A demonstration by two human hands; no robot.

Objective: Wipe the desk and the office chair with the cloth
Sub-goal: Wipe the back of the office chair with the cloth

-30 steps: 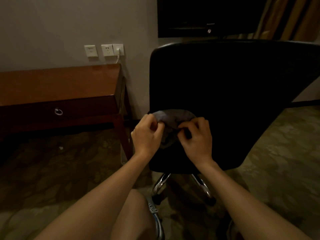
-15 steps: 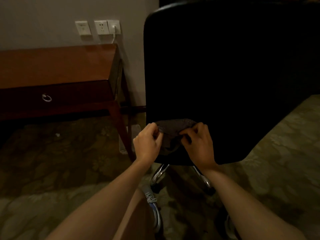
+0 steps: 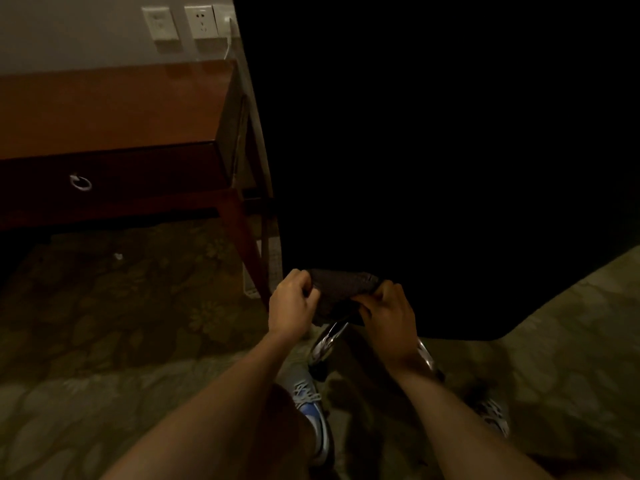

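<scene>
The left hand (image 3: pixel 292 303) and right hand (image 3: pixel 388 311), close together, each pinched one end of the dark cloth (image 3: pixel 341 289) with curled fingers, at the lower edge of the office chair (image 3: pixel 433 168) backrest, toward 6 o'clock. The tabletop (image 3: pixel 114 105) lay apart at 10 o'clock. Good practice here: keep the cloth taut and pressed flat, using overlapping strokes along the edge

Dim light; pale wall (image 3: pixel 69 29) with white socket plates (image 3: pixel 202 22); olive floral-patterned carpet (image 3: pixel 104 323) across the floor
</scene>
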